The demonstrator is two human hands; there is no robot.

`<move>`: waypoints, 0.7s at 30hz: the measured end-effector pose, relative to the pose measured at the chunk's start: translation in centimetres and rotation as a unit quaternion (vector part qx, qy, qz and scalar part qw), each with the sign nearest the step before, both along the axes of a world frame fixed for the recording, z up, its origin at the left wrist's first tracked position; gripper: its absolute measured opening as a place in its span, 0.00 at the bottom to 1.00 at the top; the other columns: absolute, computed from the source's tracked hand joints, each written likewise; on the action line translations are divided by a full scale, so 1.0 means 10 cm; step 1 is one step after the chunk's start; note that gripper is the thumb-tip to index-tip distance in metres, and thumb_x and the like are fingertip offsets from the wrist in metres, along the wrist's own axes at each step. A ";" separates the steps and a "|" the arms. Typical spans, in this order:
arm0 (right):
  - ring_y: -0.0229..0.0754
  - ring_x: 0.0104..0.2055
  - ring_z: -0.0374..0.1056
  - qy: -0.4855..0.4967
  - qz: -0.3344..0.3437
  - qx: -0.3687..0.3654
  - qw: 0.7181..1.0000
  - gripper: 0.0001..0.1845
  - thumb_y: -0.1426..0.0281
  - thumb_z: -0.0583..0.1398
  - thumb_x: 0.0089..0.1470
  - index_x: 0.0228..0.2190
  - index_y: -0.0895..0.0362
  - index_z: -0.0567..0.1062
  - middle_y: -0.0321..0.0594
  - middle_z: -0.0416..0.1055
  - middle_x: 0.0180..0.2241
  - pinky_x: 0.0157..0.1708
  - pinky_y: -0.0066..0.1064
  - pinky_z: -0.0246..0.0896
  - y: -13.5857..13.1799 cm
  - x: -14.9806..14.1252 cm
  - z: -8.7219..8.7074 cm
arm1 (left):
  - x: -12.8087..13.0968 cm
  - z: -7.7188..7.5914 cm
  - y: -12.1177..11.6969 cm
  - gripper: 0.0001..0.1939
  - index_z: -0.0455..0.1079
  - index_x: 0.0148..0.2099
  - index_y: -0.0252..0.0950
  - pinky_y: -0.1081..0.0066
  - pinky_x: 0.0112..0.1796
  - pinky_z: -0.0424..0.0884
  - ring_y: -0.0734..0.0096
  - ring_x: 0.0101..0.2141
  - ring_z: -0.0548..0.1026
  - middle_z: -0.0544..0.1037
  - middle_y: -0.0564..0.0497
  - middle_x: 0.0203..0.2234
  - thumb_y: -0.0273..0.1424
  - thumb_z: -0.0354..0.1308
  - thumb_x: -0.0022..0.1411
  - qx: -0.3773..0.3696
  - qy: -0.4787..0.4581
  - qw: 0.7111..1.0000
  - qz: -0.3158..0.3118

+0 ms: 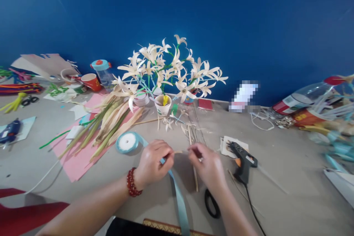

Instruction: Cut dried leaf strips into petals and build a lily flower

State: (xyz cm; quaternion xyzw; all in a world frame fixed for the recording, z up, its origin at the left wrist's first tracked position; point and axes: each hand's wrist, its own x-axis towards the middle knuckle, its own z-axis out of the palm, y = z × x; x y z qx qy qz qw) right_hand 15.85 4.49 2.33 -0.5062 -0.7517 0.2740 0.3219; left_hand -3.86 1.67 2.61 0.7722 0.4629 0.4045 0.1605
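My left hand [156, 160], with a red beaded bracelet at the wrist, is closed on a light blue ribbon [179, 199]. The ribbon runs from its roll [127, 142] through the fist and hangs down toward the table's front edge. A short, thin tan strip [178, 151] pokes out of the left fingers toward the right hand. Opposite it, my right hand [208, 164] pinches thumb and fingers together; what lies between them is too small to make out. Below the right forearm are black scissor handles [212, 203]. Thin sticks [195, 177] lie between the hands.
Cream flowers on green stems [166, 66] stand in paper cups [163, 105] by the blue wall. Dried husks [110, 127] lie on pink paper [76, 166]. At right are a black glue gun [243, 160] with a cord and a plastic bottle [304, 94]. Another glue gun [11, 131] lies left.
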 end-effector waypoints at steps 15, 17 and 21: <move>0.41 0.26 0.68 -0.037 0.033 0.052 0.997 0.08 0.71 0.54 0.57 0.28 0.55 0.72 0.37 0.72 0.24 0.28 0.28 0.60 -0.07 -0.10 0.02 | 0.03 0.02 0.00 0.08 0.65 0.28 0.36 0.68 0.33 0.62 0.68 0.26 0.67 0.72 0.51 0.22 0.25 0.51 0.61 0.003 0.018 1.000 -0.007; 0.42 0.25 0.68 -0.055 -0.006 0.061 0.997 0.07 0.70 0.54 0.57 0.29 0.55 0.72 0.37 0.72 0.24 0.27 0.29 0.60 -0.04 -0.03 0.02 | 0.02 0.01 -0.01 0.09 0.64 0.28 0.36 0.68 0.32 0.62 0.69 0.26 0.66 0.70 0.51 0.21 0.25 0.50 0.61 0.005 0.013 1.000 0.009; 0.41 0.30 0.71 0.020 0.033 0.048 0.998 0.09 0.73 0.54 0.57 0.39 0.55 0.72 0.41 0.74 0.34 0.32 0.29 0.66 -0.03 0.00 0.06 | 0.01 0.02 -0.01 0.09 0.63 0.27 0.36 0.69 0.31 0.61 0.70 0.25 0.66 0.68 0.51 0.20 0.25 0.51 0.60 -0.015 -0.014 1.000 0.022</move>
